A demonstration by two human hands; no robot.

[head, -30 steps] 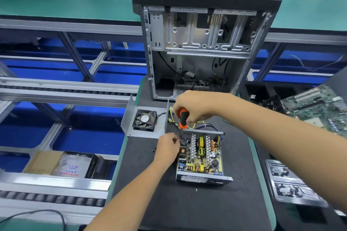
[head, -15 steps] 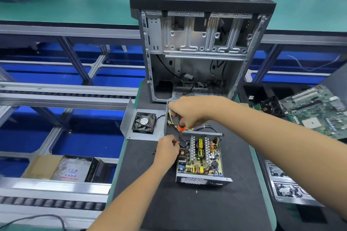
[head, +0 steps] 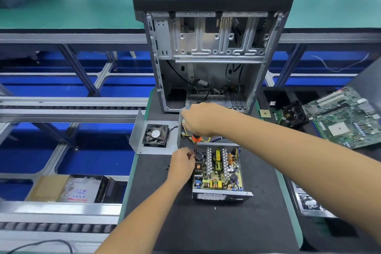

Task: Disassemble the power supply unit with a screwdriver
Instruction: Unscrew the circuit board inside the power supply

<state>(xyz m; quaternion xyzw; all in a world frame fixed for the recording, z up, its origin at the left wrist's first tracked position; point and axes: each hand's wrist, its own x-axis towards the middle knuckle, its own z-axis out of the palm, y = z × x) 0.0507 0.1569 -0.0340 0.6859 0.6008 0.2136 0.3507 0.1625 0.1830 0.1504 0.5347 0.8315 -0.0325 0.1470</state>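
Observation:
The power supply unit (head: 218, 173) lies open on the black mat (head: 206, 222), its circuit board with coils and capacitors exposed. My right hand (head: 201, 119) grips the orange-and-black screwdriver (head: 194, 138) from above, the shaft pointing down at the unit's far left corner. My left hand (head: 182, 163) rests against the unit's left side, its fingertips pinching at the screwdriver tip; what they hold is hidden. The removed metal cover with its black fan (head: 155, 135) lies to the left, wires running from it to the unit.
An empty computer case (head: 212, 47) stands upright just behind the unit. A green motherboard (head: 342, 117) and a black cooler (head: 292, 115) lie at right. Small black screws (head: 167, 166) sit on the mat by my left hand. A conveyor and a box are at left.
My right hand has twisted on the screwdriver handle, hiding more of the orange grip. The left hand has stayed at the unit's corner. The view has shifted slightly.

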